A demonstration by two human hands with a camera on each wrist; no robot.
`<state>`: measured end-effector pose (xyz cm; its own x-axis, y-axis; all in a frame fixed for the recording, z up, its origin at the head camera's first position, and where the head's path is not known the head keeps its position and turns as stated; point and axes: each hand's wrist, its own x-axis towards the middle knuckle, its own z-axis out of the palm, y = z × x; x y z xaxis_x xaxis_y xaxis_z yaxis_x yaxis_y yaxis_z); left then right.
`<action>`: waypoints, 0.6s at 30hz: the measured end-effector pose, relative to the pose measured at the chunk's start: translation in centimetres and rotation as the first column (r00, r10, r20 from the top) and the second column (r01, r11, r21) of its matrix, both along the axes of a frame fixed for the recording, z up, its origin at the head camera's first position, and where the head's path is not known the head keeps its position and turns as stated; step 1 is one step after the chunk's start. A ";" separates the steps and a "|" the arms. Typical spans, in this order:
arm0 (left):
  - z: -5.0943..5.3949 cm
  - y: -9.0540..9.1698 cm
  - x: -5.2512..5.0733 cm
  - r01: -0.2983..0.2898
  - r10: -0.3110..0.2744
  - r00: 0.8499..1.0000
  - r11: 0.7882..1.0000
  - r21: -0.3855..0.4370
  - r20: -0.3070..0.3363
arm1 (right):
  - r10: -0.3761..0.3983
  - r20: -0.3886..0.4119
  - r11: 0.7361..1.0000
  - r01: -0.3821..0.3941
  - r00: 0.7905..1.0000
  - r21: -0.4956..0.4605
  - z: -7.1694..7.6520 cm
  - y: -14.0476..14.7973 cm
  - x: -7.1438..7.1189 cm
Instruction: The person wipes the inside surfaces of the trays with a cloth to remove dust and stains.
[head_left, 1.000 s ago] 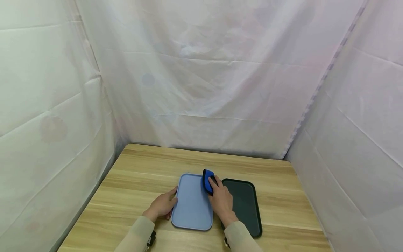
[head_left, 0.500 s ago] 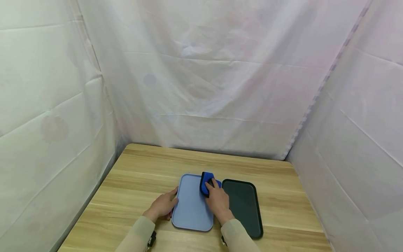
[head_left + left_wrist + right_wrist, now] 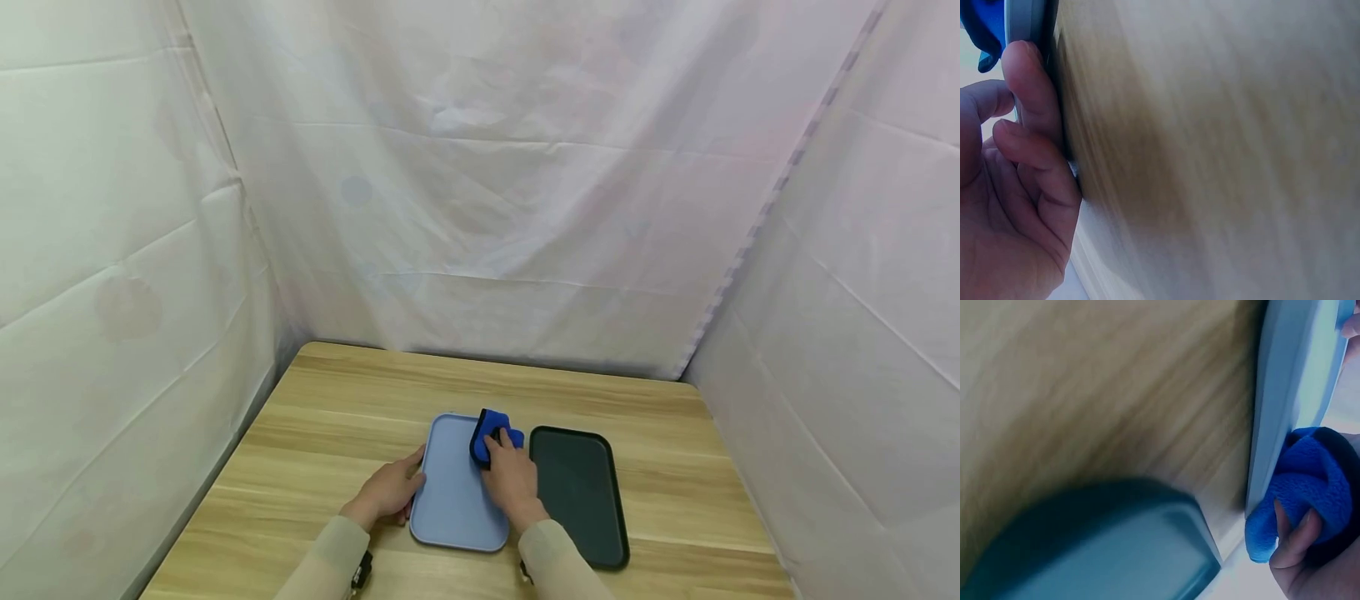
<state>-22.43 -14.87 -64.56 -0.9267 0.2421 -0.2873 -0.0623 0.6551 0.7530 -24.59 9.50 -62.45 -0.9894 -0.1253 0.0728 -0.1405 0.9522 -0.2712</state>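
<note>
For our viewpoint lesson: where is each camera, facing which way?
Head: on the head, facing forward and down at the blue tray; left hand, right hand, sleeves show.
Left wrist: on that wrist, facing table and blue tray's edge; left hand shows.
Right wrist: on that wrist, facing table and dark tray; both hands partly show.
Both wrist views share the cloth.

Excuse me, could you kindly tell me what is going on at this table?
A person is working on a light blue tray with both hands. The right hand holds a bunched blue cloth with black edging at the tray's far right corner, while the left hand grips the tray's left edge. A dark green tray lies on the wooden table to the right, apart from the light blue one.
</note>
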 end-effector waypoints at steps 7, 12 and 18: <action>0.5 -0.1 0.0 0.004 -0.004 1.000 1.000 0.005 0.005 | -0.011 -0.023 0.998 0.010 1.000 -0.068 -0.4 -0.7 -0.1; 0.7 0.0 0.2 0.012 -0.012 1.000 1.000 0.015 -0.001 | -0.013 -0.027 0.994 0.010 1.000 -0.108 -1.1 -1.2 -0.3; 0.6 0.1 0.2 0.020 -0.020 1.000 1.000 0.009 -0.013 | -0.024 -0.047 0.993 0.018 0.999 -0.120 -1.8 -1.8 -0.4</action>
<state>-22.28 -14.78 -63.91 -0.9252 0.2635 -0.2729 -0.0393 0.6489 0.7598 -25.02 7.72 -64.26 -0.9867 -0.0919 0.1339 -0.1364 0.9163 -0.3766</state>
